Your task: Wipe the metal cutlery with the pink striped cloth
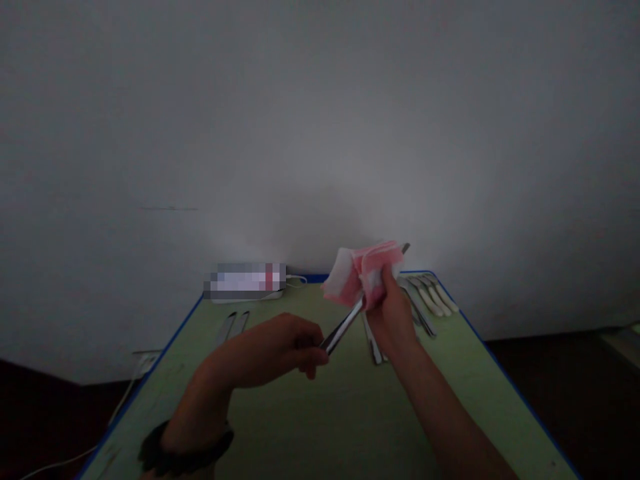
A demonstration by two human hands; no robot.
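My left hand (280, 350) is closed on the handle end of a metal piece of cutlery (343, 328), held slanting up to the right above a green table (330, 427). My right hand (393, 313) grips a pink and white cloth (360, 273) wrapped around the upper part of that cutlery; its tip (406, 248) pokes out past the cloth. A dark band sits on my left wrist (185, 450).
Several pieces of cutlery with pale handles (433, 297) lie at the table's far right, and more (373, 343) lie under my right hand. Two metal pieces (233, 327) lie at the far left. A white box (245, 283) with a cable stands by the wall.
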